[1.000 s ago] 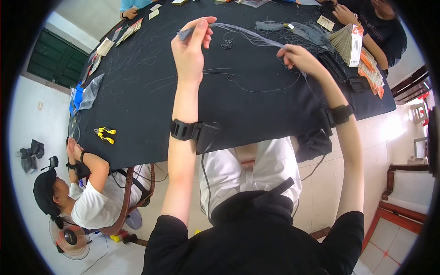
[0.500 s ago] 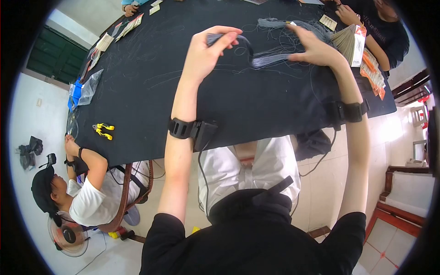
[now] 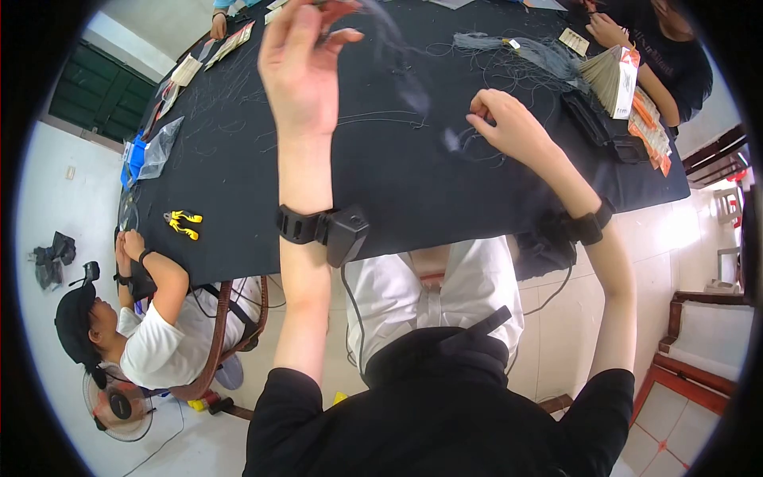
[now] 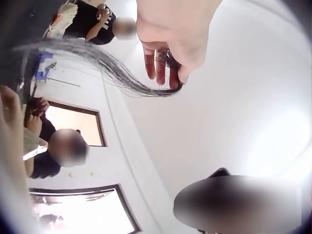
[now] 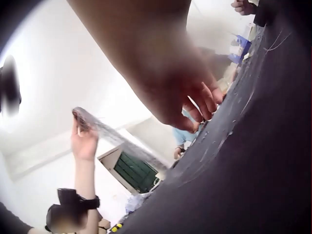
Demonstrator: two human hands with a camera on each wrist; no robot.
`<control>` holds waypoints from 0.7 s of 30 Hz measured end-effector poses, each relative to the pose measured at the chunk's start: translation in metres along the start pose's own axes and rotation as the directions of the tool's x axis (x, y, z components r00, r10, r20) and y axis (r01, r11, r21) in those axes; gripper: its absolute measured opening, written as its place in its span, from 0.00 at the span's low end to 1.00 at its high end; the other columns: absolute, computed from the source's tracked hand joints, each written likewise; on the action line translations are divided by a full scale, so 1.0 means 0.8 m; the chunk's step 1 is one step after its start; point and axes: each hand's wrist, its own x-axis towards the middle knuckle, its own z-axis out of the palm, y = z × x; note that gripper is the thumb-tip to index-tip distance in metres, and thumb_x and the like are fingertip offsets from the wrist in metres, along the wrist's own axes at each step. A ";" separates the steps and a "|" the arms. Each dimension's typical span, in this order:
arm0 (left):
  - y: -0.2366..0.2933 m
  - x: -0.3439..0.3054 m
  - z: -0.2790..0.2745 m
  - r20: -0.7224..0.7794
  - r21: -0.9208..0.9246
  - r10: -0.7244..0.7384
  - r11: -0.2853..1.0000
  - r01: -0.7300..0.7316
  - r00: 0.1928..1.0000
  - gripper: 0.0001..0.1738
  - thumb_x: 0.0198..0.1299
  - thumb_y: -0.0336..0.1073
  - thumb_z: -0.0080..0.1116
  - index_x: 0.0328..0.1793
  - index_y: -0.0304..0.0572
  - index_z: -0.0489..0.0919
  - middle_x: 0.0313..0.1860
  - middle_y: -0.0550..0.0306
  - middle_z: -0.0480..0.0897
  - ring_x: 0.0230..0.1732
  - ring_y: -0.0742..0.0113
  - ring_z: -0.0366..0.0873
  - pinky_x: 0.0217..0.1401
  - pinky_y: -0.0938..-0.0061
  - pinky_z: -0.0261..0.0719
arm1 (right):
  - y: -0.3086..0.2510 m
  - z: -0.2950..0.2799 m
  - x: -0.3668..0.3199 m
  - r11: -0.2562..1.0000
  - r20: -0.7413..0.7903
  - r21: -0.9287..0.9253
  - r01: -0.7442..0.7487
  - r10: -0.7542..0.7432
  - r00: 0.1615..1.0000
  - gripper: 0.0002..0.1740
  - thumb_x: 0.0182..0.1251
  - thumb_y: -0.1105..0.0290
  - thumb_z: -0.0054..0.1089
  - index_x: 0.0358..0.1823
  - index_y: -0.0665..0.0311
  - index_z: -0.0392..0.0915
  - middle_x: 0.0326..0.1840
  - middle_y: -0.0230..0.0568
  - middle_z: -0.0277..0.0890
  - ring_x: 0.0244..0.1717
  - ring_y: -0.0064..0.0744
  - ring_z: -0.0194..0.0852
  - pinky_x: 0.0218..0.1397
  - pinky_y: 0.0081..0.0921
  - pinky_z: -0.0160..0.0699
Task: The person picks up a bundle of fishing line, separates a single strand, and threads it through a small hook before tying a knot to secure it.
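High over the far part of the table, my left hand (image 3: pixel 304 83) pinches one end of a bundle of thin grey strands (image 4: pixel 114 70). In the left wrist view the bundle is bent over at the thumb and fingertips, and its long tail sweeps away in a curve. The tail is blurred in the head view and swings toward my right hand (image 3: pixel 517 126). That hand hangs over the table with loosely bent fingers, apart from one another in the right wrist view, and nothing shows between them.
A tangled heap of grey strands (image 3: pixel 524 60) lies at the back right, near a fanned stack of cards (image 3: pixel 608 79) and a black case (image 3: pixel 592 123). Yellow-handled pliers (image 3: pixel 184 224) and a clear plastic bag (image 3: pixel 161 149) lie at left. Other people sit around the black tablecloth (image 3: pixel 397 191).
My right hand has let go of the bundle, spread out, then drawn back with loosely bent fingers. My left hand has moved right, then up and left with the bundle, whose tail now swings.
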 end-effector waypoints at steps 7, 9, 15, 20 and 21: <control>0.042 0.005 0.008 -0.171 0.014 0.118 0.993 -0.118 0.978 0.15 0.64 0.40 0.48 0.54 0.44 0.72 0.46 0.58 0.77 0.54 0.59 0.71 0.60 0.61 0.65 | 0.016 0.015 -0.011 0.992 0.030 0.101 0.074 -0.077 0.997 0.13 0.58 0.64 0.57 0.38 0.68 0.72 0.35 0.45 0.72 0.41 0.44 0.69 0.48 0.31 0.67; 0.043 0.004 0.004 -0.162 0.039 0.116 0.993 -0.111 0.980 0.15 0.64 0.40 0.48 0.54 0.43 0.72 0.45 0.59 0.77 0.50 0.61 0.72 0.61 0.61 0.64 | -0.013 0.013 -0.011 0.986 0.032 0.159 0.041 -0.046 0.998 0.13 0.59 0.65 0.56 0.38 0.67 0.72 0.36 0.45 0.72 0.40 0.43 0.69 0.47 0.31 0.67; 0.047 -0.004 -0.011 -0.148 -0.016 0.108 0.994 -0.112 0.983 0.15 0.64 0.39 0.49 0.53 0.42 0.73 0.41 0.62 0.77 0.41 0.69 0.69 0.54 0.68 0.65 | -0.066 0.059 -0.005 0.958 0.042 0.177 0.228 -0.238 0.970 0.14 0.56 0.73 0.54 0.45 0.67 0.70 0.39 0.45 0.71 0.45 0.45 0.69 0.52 0.35 0.68; 0.069 -0.008 -0.005 -0.169 -0.089 0.099 0.989 -0.115 0.981 0.15 0.64 0.39 0.49 0.54 0.44 0.72 0.42 0.62 0.78 0.43 0.71 0.73 0.42 0.71 0.70 | -0.056 0.092 0.042 0.963 0.245 0.039 0.265 -0.267 0.932 0.12 0.54 0.75 0.55 0.41 0.68 0.75 0.39 0.47 0.74 0.46 0.44 0.73 0.50 0.32 0.72; 0.075 -0.008 -0.006 -0.199 -0.081 0.100 0.990 -0.118 0.975 0.15 0.64 0.40 0.48 0.55 0.44 0.72 0.42 0.62 0.77 0.42 0.71 0.73 0.43 0.70 0.70 | -0.054 0.092 0.048 0.977 0.275 0.121 0.173 -0.201 0.940 0.10 0.53 0.75 0.55 0.38 0.69 0.76 0.37 0.48 0.75 0.43 0.44 0.74 0.48 0.32 0.73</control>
